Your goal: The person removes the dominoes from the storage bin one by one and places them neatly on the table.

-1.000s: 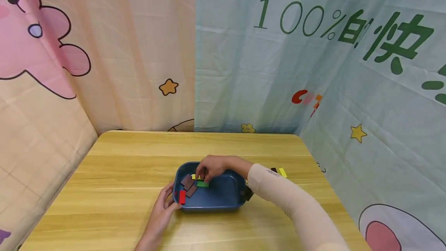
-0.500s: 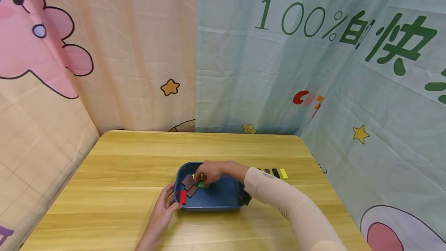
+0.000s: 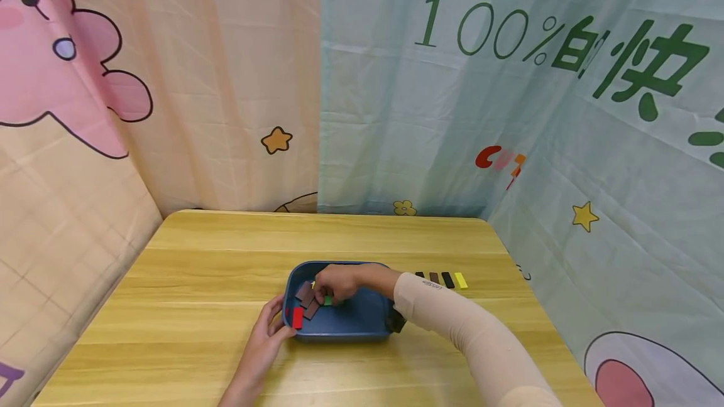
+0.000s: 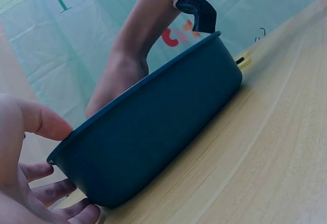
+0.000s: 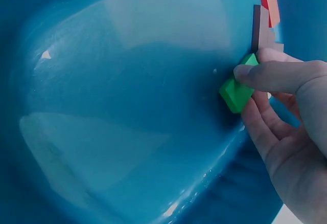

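Observation:
My right hand (image 3: 338, 281) reaches down into a blue plastic tub (image 3: 359, 314) and pinches a green block (image 5: 237, 92) between thumb and fingers. Several brown blocks (image 3: 304, 292) and a red block (image 3: 297, 318) lie at the tub's left end, beside that hand. A sliver of yellow block (image 3: 313, 285) shows by its fingers, mostly hidden. My left hand (image 3: 266, 335) grips the tub's near left corner; in the left wrist view its thumb touches the rim and the other fingers lie against the outer wall.
On the wooden table (image 3: 215, 256), right of the tub, a row of blocks includes a yellow block (image 3: 461, 280), a black block (image 3: 448, 280) and a brown block (image 3: 434, 277). The right forearm passes over the tub's right end. Printed curtains (image 3: 396, 112) enclose the table.
My right hand has shifted slightly within the tub, from the yellow block down onto the green block. More of the block row shows behind the sleeve. My left hand stays at the tub's corner.

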{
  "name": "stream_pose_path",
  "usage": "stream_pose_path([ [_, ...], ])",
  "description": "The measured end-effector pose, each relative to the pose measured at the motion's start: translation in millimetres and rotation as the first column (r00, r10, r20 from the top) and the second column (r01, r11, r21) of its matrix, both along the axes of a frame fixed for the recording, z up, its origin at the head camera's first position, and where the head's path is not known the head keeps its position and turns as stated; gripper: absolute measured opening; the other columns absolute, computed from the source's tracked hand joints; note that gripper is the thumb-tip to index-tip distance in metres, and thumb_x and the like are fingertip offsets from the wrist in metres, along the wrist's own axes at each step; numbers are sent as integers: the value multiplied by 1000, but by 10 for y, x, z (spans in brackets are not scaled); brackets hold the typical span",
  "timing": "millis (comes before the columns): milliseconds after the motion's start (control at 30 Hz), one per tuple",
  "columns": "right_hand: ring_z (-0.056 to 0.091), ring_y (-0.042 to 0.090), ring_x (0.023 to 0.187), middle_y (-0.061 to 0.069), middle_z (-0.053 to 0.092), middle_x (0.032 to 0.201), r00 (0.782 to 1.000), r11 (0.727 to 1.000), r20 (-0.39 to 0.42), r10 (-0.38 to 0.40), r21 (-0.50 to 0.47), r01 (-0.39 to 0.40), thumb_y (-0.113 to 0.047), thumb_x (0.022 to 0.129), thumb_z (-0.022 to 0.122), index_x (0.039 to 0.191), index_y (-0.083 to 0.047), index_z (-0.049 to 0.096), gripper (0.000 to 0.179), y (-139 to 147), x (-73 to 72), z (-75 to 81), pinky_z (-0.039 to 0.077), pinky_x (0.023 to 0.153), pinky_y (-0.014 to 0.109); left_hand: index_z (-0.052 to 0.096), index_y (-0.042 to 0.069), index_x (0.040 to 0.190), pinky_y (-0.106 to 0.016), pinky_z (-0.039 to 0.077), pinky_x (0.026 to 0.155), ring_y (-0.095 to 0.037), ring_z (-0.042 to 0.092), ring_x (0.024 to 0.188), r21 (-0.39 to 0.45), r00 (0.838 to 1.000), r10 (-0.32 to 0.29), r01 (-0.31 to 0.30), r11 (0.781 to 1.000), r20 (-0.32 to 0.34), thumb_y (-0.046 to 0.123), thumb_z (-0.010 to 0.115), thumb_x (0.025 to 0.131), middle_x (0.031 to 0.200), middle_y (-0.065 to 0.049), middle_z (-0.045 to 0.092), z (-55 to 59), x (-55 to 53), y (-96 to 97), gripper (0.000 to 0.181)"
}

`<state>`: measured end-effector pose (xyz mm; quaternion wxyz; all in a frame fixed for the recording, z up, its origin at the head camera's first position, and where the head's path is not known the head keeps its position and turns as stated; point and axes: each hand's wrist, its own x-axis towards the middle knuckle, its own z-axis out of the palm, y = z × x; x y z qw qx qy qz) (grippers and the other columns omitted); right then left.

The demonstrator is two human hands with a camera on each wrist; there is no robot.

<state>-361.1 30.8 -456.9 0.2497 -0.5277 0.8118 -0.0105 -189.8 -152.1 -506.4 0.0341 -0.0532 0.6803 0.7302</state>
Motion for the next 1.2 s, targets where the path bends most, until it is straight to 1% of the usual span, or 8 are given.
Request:
stream_pose_path([
  [200, 53, 6, 75, -8, 59, 91, 999, 1000, 47, -22, -18, 22, 5, 89, 71, 97, -16, 70, 22, 8, 15, 24, 44, 67, 16, 28, 3, 160, -48, 38, 110, -45, 41, 141, -6, 1000, 0, 1, 1000, 1, -2, 58, 94, 162, -26, 31, -15, -9, -4, 72],
  [400, 52, 7, 73, -6, 61, 86, 991, 996, 124, -54, -65, 62, 6, 89, 70, 98, -11, 71, 19, 58, 21, 136, 45, 66, 18, 28, 3, 160, -53, 35, 111, -46, 40, 141, -2, 1000, 2, -3, 1000, -1, -3, 57, 94, 162, -25, 30, -23, 10, -6, 73],
  [567, 55, 6, 75, -7, 62, 87, 978, 988, 188, -90, -109, 112, 9, 90, 69, 101, -9, 72, 21, 124, 29, 266, 49, 70, 18, 27, 4, 160, -56, 33, 113, -47, 38, 142, 0, 1000, 0, 0, 1000, -1, -2, 57, 95, 163, -25, 29, -21, 14, -14, 72],
  [700, 55, 7, 78, -5, 61, 88, 964, 972, 241, -111, -177, 156, 9, 91, 68, 101, -8, 71, 20, 184, 24, 340, 50, 73, 20, 27, 4, 160, -57, 32, 113, -47, 37, 143, 0, 1000, -1, 1, 1000, 0, -1, 57, 95, 163, -25, 29, -23, 9, -18, 73],
  [867, 54, 10, 77, -4, 61, 87, 935, 934, 322, -149, -265, 240, 9, 91, 68, 99, -6, 70, 17, 312, 15, 379, 51, 73, 23, 27, 4, 160, -56, 32, 113, -47, 37, 143, -2, 1000, 4, -4, 1000, -1, -2, 58, 95, 163, -25, 29, -16, 5, -20, 73],
  [1033, 53, 10, 77, -4, 61, 87, 911, 883, 358, -206, -334, 331, 7, 92, 69, 99, -7, 70, 15, 511, 22, 366, 50, 73, 24, 28, 4, 160, -55, 33, 113, -47, 37, 143, -2, 1000, 5, -5, 1000, -8, -2, 58, 94, 162, -25, 30, -12, 5, -12, 72],
  [1100, 55, 11, 77, -1, 63, 88, 892, 853, 382, -242, -355, 383, 6, 91, 71, 99, -6, 70, 14, 602, 39, 369, 51, 73, 25, 29, 3, 160, -55, 33, 113, -47, 36, 143, -4, 1000, 7, -7, 1000, -10, -2, 58, 94, 162, -25, 30, -15, -3, -5, 72],
  [1200, 57, 14, 78, 6, 65, 92, 851, 799, 443, -283, -382, 465, 5, 91, 71, 101, -4, 69, 13, 732, 65, 377, 53, 74, 28, 29, 4, 160, -54, 33, 113, -47, 35, 144, -1, 1000, 10, -10, 1000, -8, -3, 58, 93, 162, -25, 30, -16, -9, 5, 73],
])
